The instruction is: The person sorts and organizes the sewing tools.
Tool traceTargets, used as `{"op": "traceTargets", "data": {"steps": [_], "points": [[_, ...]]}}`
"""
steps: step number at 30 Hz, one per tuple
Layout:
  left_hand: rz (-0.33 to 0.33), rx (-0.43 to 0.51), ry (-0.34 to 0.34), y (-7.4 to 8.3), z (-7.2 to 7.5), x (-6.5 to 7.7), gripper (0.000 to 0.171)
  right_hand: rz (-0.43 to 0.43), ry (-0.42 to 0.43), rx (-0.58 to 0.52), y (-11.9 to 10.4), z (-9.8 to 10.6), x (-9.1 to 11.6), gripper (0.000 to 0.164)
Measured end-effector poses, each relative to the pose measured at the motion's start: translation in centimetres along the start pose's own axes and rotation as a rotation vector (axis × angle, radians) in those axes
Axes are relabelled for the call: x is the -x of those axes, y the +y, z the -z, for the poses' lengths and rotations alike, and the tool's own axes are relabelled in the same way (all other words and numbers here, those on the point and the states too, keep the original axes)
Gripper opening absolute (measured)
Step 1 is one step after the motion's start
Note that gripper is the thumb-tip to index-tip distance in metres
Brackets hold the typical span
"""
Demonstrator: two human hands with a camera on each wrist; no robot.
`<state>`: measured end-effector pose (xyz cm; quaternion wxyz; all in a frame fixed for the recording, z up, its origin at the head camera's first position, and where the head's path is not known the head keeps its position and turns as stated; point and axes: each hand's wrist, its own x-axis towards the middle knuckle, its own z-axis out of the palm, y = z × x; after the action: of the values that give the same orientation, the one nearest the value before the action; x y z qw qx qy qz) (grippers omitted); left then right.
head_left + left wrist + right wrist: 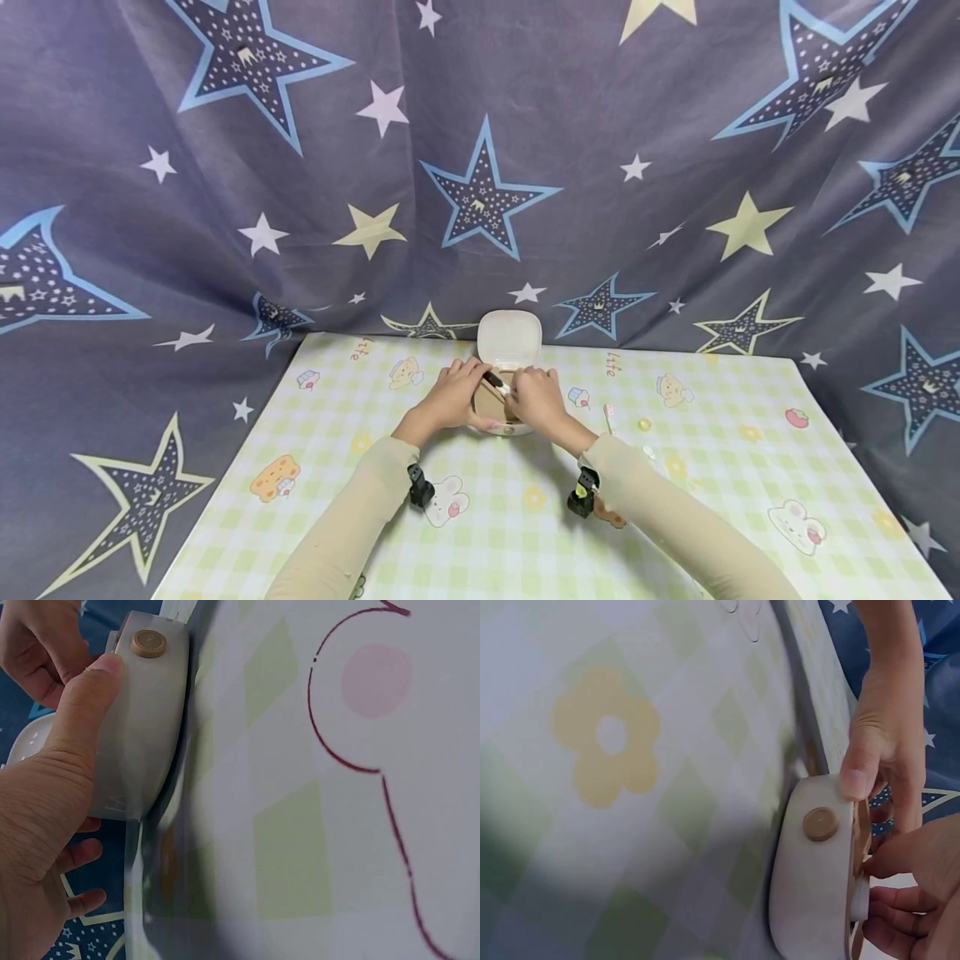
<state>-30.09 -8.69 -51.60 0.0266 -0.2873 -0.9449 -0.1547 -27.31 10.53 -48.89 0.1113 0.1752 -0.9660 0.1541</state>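
Note:
A rounded white box (507,430) with a tan inside sits on the table, its lid (510,337) raised at the back. On its front is a round tan button (821,823). My left hand (452,396) holds the box's left side, the thumb (94,690) on the front rim and the other fingers toward the back. Over the opening, my right hand (536,398) pinches a slim black-and-white item (495,381), partly hidden by the fingers. A white part (860,898) of it shows by the right fingers in the right wrist view. Its exact kind is unclear.
The table is covered by a green-checked cloth (525,542) with cartoon prints. Right of the box lie a small pink-and-white item (609,417), a yellow round piece (644,424) and small whitish pieces (648,452). A star-patterned curtain (525,100) hangs behind the table.

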Motion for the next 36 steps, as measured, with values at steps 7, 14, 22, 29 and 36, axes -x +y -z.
{"op": "traceTargets", "data": {"steps": [7,14,22,29,36], "points": [[0.0,0.006,-0.003,-0.02,-0.07,0.02,0.109,0.042,0.017,0.042,0.05,-0.28,0.21,0.023],[0.004,0.006,-0.011,-0.06,-0.14,-0.03,0.109,0.111,0.006,0.202,0.16,-0.55,0.22,0.019],[0.005,0.009,-0.013,0.06,-0.03,-0.05,0.108,0.13,-0.071,0.222,0.49,-0.45,0.07,0.021],[0.013,0.021,-0.013,0.01,-0.13,-0.02,0.109,0.145,-0.153,0.201,0.74,-0.35,0.09,0.019],[0.013,0.021,-0.006,-0.04,-0.3,0.04,0.109,0.154,-0.165,0.197,0.97,-0.76,0.21,0.016]]}}
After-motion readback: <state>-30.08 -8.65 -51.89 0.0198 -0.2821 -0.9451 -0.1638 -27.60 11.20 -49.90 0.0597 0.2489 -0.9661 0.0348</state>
